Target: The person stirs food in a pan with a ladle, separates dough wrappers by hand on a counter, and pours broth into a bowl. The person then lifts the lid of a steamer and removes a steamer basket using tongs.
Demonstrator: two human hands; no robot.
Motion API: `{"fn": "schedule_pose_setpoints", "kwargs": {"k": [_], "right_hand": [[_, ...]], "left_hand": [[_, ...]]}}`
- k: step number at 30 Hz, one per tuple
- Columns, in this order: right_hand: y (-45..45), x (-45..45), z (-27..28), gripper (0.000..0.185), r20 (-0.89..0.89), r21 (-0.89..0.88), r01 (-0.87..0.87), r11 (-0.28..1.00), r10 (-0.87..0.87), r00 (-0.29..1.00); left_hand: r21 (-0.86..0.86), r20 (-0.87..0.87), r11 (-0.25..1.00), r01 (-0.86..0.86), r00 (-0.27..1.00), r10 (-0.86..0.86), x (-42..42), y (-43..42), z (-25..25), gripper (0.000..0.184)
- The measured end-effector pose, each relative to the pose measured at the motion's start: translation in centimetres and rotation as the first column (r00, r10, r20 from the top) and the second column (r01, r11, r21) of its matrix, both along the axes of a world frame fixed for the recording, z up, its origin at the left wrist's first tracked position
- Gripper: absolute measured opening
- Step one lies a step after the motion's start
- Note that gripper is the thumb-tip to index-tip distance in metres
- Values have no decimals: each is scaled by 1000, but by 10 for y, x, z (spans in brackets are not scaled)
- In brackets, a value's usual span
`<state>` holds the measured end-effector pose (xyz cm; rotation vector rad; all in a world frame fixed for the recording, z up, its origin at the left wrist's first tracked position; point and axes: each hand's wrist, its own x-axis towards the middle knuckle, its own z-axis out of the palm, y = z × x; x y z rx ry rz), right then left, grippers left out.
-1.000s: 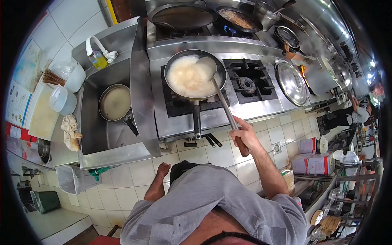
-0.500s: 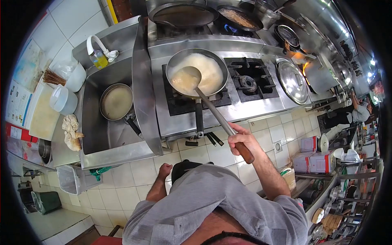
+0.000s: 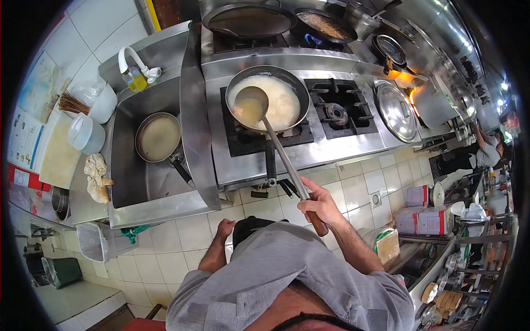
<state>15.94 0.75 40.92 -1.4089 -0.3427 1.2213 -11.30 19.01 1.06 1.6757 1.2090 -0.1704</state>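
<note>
My right hand (image 3: pixel 323 207) is closed around the wooden grip of a long steel ladle (image 3: pixel 288 161). The ladle's round bowl lies in the left part of a frying pan (image 3: pixel 300 91), with cloudy liquid inside it. Pale, whitish, foamy liquid (image 3: pixel 281 102) fills the pan, which rests on the front left burner. Its black handle (image 3: pixel 270 161) points toward me, just left of the ladle's shaft. At my left side, over the floor, my left hand (image 3: pixel 225 228) hangs with curled fingers and no visible object in it.
Left of the stove, a steel sink (image 3: pixel 124 182) holds another frying pan (image 3: pixel 158 137) with cloudy liquid. Behind, two wide pans (image 3: pixel 248 21) (image 3: pixel 326 25) sit on the rear burners, one over a blue flame. A large pot (image 3: pixel 434 103) at right has orange flames beside it.
My right hand has moved left and slightly toward me, swinging the ladle's grip with it. The ladle's bowl has shifted slightly left and up within the pan. My left hand has barely moved.
</note>
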Motion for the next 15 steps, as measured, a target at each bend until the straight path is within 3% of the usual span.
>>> {"fn": "schedule_pose_setpoints", "kwargs": {"k": [2,4,10,11,15], "right_hand": [[-2,-1,0,73,130,-80,-50,996,60,990],[-4,1,-1,73,195,-99,-82,992,100,976],[-17,15,-10,71,485,-214,-126,969,218,847],[-19,18,-9,70,566,-280,-122,952,267,780],[-24,26,-3,71,586,-313,-101,944,276,762]], "left_hand": [[-288,126,957,-44,988,83,26,1,20,30],[-410,288,911,-36,943,167,60,-1,53,38],[-587,381,798,-139,822,423,151,10,89,47],[-630,394,765,-136,792,465,158,12,96,44],[-764,374,629,-146,694,615,170,20,83,30]]}}
